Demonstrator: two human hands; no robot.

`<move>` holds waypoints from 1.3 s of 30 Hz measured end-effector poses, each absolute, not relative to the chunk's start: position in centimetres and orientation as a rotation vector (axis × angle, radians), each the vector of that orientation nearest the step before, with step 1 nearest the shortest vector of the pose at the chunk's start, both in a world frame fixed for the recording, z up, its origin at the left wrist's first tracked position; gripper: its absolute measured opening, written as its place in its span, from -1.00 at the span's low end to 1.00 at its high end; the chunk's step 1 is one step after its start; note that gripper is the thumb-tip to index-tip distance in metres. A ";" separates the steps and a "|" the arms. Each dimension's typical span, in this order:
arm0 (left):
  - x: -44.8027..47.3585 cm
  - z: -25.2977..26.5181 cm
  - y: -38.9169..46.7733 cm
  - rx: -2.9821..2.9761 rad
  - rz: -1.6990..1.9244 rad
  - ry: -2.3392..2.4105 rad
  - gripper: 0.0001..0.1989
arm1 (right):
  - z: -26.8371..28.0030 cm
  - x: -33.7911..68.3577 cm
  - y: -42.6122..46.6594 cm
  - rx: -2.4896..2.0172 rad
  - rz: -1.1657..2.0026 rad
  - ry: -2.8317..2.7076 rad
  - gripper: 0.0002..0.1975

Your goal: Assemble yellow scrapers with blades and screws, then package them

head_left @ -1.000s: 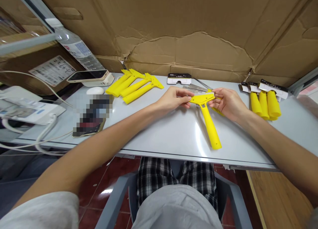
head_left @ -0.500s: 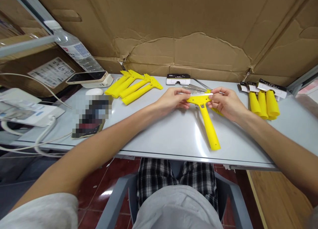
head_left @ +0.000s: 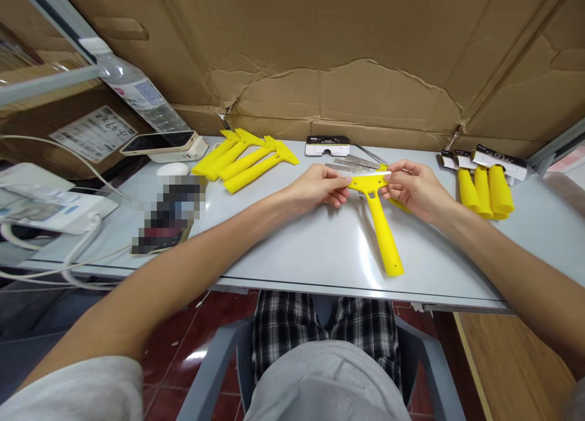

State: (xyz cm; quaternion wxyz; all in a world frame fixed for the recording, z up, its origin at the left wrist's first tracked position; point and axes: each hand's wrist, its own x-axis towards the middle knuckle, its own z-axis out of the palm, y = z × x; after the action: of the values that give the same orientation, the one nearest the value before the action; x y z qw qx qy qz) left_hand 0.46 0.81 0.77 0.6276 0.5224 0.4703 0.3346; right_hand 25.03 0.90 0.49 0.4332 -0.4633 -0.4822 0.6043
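Observation:
Between my two hands is a yellow scraper (head_left: 382, 232), its handle pointing down toward me and a thin pale strip along the top of its head. My left hand (head_left: 322, 186) pinches the left end of the head between thumb and fingers. At the opposite end, my right hand (head_left: 411, 188) has its fingers closed on the head's right corner. Behind the scraper lie thin metal blades (head_left: 359, 162), partly hidden by it. Part of another yellow piece shows beneath my right hand.
Several yellow scrapers (head_left: 253, 176) lie at the back left. A black-and-white box (head_left: 327, 146) stands against the cardboard (head_left: 388, 92). On the right are scrapers with black-and-white sleeves (head_left: 500, 189). A bottle (head_left: 141, 95), phones (head_left: 159, 142) and cables (head_left: 80, 259) crowd the left side.
My left fingers have shifted slightly along the head's left end, while my right hand keeps its grip. The scraper has barely moved.

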 end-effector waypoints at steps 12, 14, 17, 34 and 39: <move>0.5 1.1 0.7 1.228 0.760 1.072 -0.76 | 0.4 25.1 1.0 -1.171 1.531 -1.231 -0.49; 0.5 1.1 0.6 1.240 0.759 1.071 -0.75 | 0.3 25.2 1.1 -1.190 1.543 -1.242 -0.51; 0.5 1.1 0.6 1.257 0.756 1.067 -0.76 | 0.1 25.3 1.2 -1.177 1.557 -1.269 -0.48; 0.8 1.4 0.4 1.248 0.769 1.102 -0.76 | 0.7 25.0 0.6 -1.189 1.561 -1.332 -0.49; 0.9 1.5 0.4 1.226 0.768 1.115 -0.77 | 0.6 25.0 0.5 -1.186 1.551 -1.331 -0.50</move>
State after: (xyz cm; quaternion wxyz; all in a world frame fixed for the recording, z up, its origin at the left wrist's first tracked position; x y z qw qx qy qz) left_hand 0.86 0.39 1.45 0.6112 0.5314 0.4831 0.3327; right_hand 24.99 0.52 0.62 0.3794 -0.4642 -0.5213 0.6073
